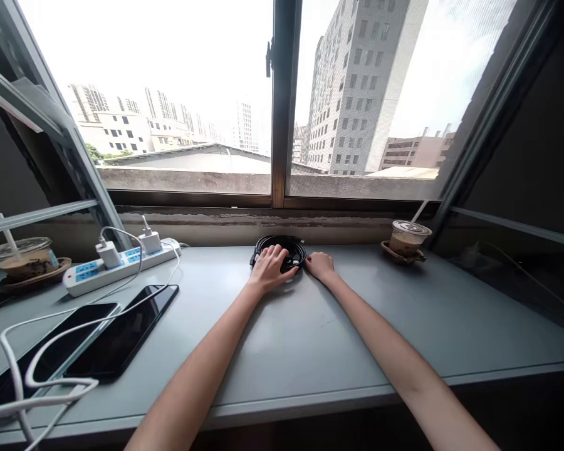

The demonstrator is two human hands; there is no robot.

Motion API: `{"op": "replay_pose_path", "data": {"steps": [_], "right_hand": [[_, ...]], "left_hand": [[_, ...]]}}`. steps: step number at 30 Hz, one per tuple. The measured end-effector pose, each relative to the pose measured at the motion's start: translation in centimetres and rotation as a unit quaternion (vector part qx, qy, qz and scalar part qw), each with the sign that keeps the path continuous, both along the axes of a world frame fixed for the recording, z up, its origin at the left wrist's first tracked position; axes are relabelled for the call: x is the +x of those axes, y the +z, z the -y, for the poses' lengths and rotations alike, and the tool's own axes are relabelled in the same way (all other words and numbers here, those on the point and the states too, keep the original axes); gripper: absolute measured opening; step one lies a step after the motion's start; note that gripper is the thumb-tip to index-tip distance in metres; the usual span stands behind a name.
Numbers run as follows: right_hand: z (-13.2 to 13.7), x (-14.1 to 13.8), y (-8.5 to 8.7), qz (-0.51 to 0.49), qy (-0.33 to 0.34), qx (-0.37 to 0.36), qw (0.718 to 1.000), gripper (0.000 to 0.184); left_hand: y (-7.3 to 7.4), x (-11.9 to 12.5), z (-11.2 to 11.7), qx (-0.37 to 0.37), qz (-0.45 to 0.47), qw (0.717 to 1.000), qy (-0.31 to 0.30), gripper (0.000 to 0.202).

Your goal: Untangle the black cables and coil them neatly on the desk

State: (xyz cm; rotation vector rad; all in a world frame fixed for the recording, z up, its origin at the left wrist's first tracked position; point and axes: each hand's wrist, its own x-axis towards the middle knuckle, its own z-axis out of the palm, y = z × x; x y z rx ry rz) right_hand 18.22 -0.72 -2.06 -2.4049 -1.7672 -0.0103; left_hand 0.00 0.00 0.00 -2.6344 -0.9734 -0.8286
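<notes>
A coiled black cable [289,245] lies on the grey desk [310,338] at the back, just under the window. My left hand [271,266] rests flat on top of the coil with its fingers spread. My right hand [319,264] sits at the coil's right edge, fingers curled against it. Whether the right fingers grip the cable is hidden.
A white power strip [117,263] with two chargers lies at the left. White cables run to two dark phones [122,335] at the front left. Iced drinks in plastic cups stand at the far left [23,258] and at the right [408,238].
</notes>
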Motion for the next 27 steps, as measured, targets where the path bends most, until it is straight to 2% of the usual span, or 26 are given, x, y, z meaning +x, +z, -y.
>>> {"op": "replay_pose_path", "data": {"steps": [3, 6, 11, 15, 19, 27], "right_hand": [[0.0, 0.0, 0.0, -0.002, 0.004, -0.001, 1.0, 0.03], [0.1, 0.0, -0.1, -0.003, 0.001, 0.0, 1.0, 0.031], [0.2, -0.1, -0.1, -0.004, -0.001, 0.0, 1.0, 0.031], [0.3, -0.1, -0.1, 0.003, 0.001, -0.002, 1.0, 0.028], [0.4, -0.2, -0.2, 0.01, 0.003, -0.005, 1.0, 0.027], [0.5, -0.2, -0.2, 0.012, 0.001, -0.006, 1.0, 0.029]], "left_hand": [[-0.8, 0.3, 0.0, -0.061, -0.013, 0.998, 0.021, 0.052], [-0.8, 0.3, -0.1, -0.084, -0.03, 0.995, 0.044, 0.062], [-0.1, 1.2, 0.2, -0.112, -0.071, 0.983, 0.125, 0.045], [0.2, 1.6, 0.4, -0.149, -0.067, 0.967, 0.197, 0.036], [0.8, 0.2, -0.1, -0.187, -0.05, 0.944, 0.268, 0.032], [2.1, -4.0, -2.1, -0.268, -0.037, 0.875, 0.401, 0.046]]}}
